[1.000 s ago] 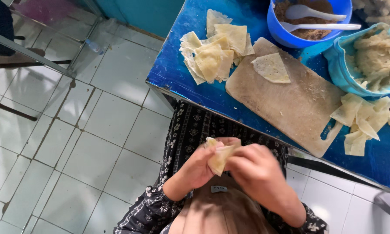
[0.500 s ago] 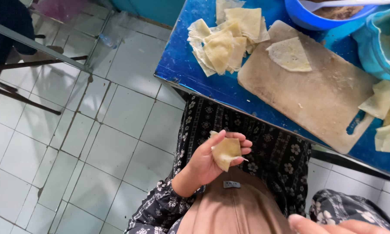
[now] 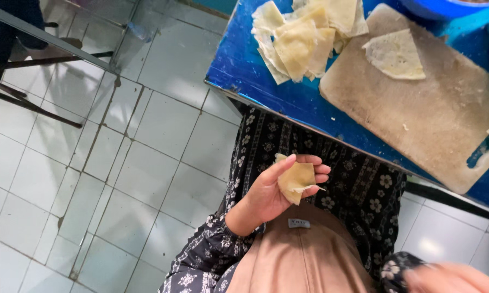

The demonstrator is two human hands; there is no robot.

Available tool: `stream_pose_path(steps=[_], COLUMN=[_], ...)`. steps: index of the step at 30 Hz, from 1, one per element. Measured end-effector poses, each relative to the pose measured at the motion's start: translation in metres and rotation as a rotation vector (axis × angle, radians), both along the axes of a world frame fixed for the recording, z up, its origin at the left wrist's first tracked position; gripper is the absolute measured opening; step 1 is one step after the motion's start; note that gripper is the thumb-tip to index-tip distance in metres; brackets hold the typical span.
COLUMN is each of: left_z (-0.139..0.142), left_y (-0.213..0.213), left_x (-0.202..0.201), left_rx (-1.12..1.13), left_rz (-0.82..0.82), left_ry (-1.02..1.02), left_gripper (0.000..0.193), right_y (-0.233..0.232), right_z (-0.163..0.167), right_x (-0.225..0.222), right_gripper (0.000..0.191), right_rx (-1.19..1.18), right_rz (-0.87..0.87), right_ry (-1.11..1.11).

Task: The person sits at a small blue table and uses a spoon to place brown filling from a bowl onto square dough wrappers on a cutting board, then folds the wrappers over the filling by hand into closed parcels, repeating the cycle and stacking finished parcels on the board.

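The left hand (image 3: 271,187) holds a folded dough wrapper (image 3: 296,180) above the lap, below the near edge of the blue table (image 3: 239,70). The wrapper rests on the palm; the thumb lies along its upper left edge and the fingers (image 3: 316,172) curl loosely round its right side, closed on it without pressing hard.

Handling, by judgement: the wrapper looks thin, light, soft and easily torn. Support it from beneath on the palm and pinch only at the folded edges, not across the middle.

The right hand (image 3: 450,278) appears only as a blur at the lower right corner of the view, well apart from the wrapper. Whether its fingers are spread or closed cannot be told.

On the table lie a pile of flat wrappers (image 3: 301,40) and a worn cutting board (image 3: 434,108) bearing one single wrapper (image 3: 395,54).
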State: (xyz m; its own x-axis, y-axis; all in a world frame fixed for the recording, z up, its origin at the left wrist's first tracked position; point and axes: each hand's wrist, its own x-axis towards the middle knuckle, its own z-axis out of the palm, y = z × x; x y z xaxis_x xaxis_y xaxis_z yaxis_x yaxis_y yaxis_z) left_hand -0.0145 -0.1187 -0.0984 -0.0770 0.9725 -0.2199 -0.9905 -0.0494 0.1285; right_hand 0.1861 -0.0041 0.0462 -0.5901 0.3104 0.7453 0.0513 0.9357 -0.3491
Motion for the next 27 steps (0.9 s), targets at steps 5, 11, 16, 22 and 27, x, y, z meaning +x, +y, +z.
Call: stream_pose_path(steps=[5,11,16,22,27], left_z=[0.017,0.033,0.046,0.047,0.051], left_y=[0.004,0.019,0.021,0.025,0.043], left_x=[-0.004,0.004,-0.002,0.002,-0.006], left_rx=[0.12,0.194,0.238,-0.001,-0.126], left_rz=[0.104,0.102,0.111,0.063,0.196], left_ry=[0.094,0.142,0.206,0.42,0.958], left_gripper=[0.046,0.05,0.049,0.042,0.028], right_y=[-0.008,0.0,0.016,0.019,0.042], right_z=[-0.049,-0.093,-0.098,-0.098,-0.081], right_x=[-0.038,-0.069,-0.064,-0.053,-0.048], right_gripper=[0.025,0.032,0.026,0.022,0.033], right_rx=[-0.462,-0.913,-0.916,-1.11,-1.374], right_rz=[-0.053,-0.078,0.039,0.276,0.268], right_ry=[-0.388,-0.304,-0.266,0.191,-0.002])
